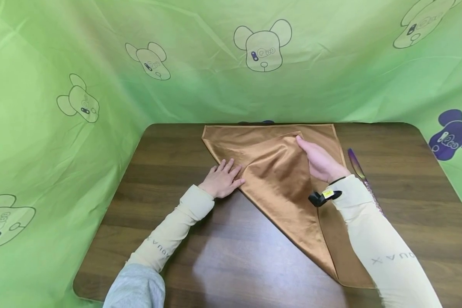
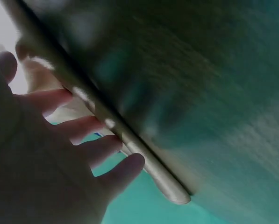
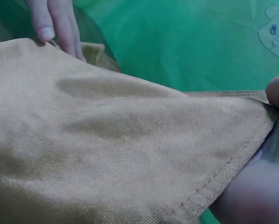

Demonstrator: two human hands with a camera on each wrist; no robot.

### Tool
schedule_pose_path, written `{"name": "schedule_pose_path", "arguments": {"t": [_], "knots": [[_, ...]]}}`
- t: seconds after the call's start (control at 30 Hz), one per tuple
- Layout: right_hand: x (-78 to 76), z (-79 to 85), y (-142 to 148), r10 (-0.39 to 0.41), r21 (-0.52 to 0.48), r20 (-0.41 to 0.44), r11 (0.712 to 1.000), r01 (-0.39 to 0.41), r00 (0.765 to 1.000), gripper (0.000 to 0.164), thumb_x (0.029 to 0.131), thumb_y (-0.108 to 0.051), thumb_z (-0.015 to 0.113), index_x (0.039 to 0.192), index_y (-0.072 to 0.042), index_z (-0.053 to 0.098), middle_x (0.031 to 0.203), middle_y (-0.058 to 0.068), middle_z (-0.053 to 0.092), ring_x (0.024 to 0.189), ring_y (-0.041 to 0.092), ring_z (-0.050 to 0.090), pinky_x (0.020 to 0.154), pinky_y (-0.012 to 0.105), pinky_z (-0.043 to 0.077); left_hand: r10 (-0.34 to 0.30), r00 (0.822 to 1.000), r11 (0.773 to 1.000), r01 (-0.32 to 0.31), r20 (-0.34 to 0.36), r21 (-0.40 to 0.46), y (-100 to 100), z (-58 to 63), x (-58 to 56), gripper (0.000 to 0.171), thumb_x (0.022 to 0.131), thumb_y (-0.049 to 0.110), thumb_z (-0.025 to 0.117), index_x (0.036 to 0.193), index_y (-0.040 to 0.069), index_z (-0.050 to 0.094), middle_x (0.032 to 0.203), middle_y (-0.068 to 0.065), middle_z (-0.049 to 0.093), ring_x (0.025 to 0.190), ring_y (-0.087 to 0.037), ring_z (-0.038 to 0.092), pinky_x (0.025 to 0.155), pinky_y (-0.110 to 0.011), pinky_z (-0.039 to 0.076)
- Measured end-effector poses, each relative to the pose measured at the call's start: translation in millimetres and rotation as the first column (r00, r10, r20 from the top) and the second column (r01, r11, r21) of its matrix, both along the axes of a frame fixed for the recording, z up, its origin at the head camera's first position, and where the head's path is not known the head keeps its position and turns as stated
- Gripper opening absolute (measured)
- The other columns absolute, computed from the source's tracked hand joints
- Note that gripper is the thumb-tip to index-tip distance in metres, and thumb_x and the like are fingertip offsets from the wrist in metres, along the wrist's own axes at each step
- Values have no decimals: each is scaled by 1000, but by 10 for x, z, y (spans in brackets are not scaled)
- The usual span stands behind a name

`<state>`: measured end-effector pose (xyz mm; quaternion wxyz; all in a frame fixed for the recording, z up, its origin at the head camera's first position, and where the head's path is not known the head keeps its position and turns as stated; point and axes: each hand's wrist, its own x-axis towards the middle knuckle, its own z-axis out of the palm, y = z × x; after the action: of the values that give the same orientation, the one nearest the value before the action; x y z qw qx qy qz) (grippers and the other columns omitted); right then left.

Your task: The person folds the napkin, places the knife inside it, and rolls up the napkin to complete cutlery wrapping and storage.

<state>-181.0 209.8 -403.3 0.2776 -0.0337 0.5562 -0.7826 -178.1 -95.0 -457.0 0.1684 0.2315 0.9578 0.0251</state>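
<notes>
A shiny copper-brown cloth napkin point(image 1: 279, 184) with a stitched hem lies on the wooden table, one part folded diagonally over the rest. My left hand point(image 1: 221, 179) has its fingers spread and touches the folded edge at the left. In the left wrist view those fingers reach over the satin edge point(image 2: 148, 163). The turned-over corner is pinched by my right hand point(image 1: 321, 161) near the far side, and the cloth slopes in soft creases between both hands. The right wrist view shows the raised satin point(image 3: 130, 135) drawn toward the thumb point(image 3: 277, 91).
Just right of the napkin lies a table knife point(image 1: 355, 162) with a purple-gold blade and glittery handle, partly behind the right sleeve. A green curtain point(image 1: 200, 85) printed with bear heads hangs around the wooden table point(image 1: 150, 192). A black strap device point(image 1: 323, 198) sits at the right wrist.
</notes>
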Motion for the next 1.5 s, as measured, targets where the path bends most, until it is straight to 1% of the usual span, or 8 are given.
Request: {"name": "schedule_pose_path", "arguments": {"t": [0.2, 0.4, 0.57, 0.67, 0.77, 0.9, 1.2, 1.5], "knots": [[-65, -40, 93, 15, -61, 33, 998, -13, 999, 39, 103, -43, 37, 124, -12, 50, 108, -3, 68, 98, 10, 65, 88, 27, 52, 42, 998, 998, -41, 37, -39, 5, -3, -61, 66, 100, 61, 24, 156, 25, 19, 164, -11, 6, 150, -36, 7, 117, -57, 17], [-150, 32, 159, -46, 218, -37, 975, 53, 998, 63, 102, -39, 44, 151, -5, 23, 143, -2, 44, 123, 5, 49, 104, 21, 40, 58, 998, 996, -55, 34, -71, 45, -4, -90, 67, 99, 61, 27, 156, 27, 15, 164, -9, 5, 150, -36, 6, 118, -58, 15], [-233, 109, 252, 9, 466, -95, 884, 36, 995, 68, 101, -43, 43, 151, -1, 24, 138, -1, 49, 116, 6, 53, 101, 29, 43, 58, 998, 995, -55, 39, -80, 65, -4, -105, 67, 99, 60, 28, 156, 28, 15, 164, -8, 4, 150, -35, 6, 118, -59, 13], [-265, 126, 301, 66, 570, -153, 821, 33, 986, 68, 102, -41, 43, 151, 2, 24, 150, 11, 42, 132, 20, 46, 110, 43, 37, 58, 997, 995, -54, 43, -87, 71, -8, -109, 67, 99, 61, 27, 156, 28, 14, 164, -8, 3, 151, -35, 4, 118, -59, 12], [-267, 137, 335, 141, 686, -247, 724, 70, 959, 62, 103, -39, 42, 148, 2, 32, 156, 20, 27, 144, 35, 27, 115, 55, 26, 62, 997, 995, -57, 53, -87, 71, -11, -111, 68, 99, 62, 27, 156, 29, 12, 164, -7, 0, 151, -35, 2, 118, -60, 10], [-268, 133, 354, 205, 779, -345, 607, 158, 916, 53, 102, -41, 42, 135, 0, 52, 148, 23, 42, 141, 42, 30, 113, 58, 24, 71, 995, 994, -65, 69, -86, 65, -7, -116, 69, 98, 63, 25, 156, 30, 9, 164, -7, -3, 151, -34, -2, 118, -59, 6], [-338, 40, 409, 341, 864, -407, 446, 236, 847, 61, 103, -41, 38, 140, 7, 43, 158, 26, 14, 146, 49, 2, 116, 62, 2, 84, 993, 992, -76, 79, -98, 76, -1, -124, 72, 96, 67, 23, 156, 31, 6, 164, -6, -6, 151, -33, -5, 119, -58, 5], [-344, -56, 461, 438, 862, -495, 357, 360, 751, 52, 104, -33, 37, 140, 3, 46, 154, 35, 12, 145, 52, -2, 117, 60, -3, 83, 993, 992, -75, 80, -102, 108, -7, -149, 74, 96, 68, 23, 156, 31, 6, 164, -7, -5, 151, -32, -4, 119, -58, 7]]}}
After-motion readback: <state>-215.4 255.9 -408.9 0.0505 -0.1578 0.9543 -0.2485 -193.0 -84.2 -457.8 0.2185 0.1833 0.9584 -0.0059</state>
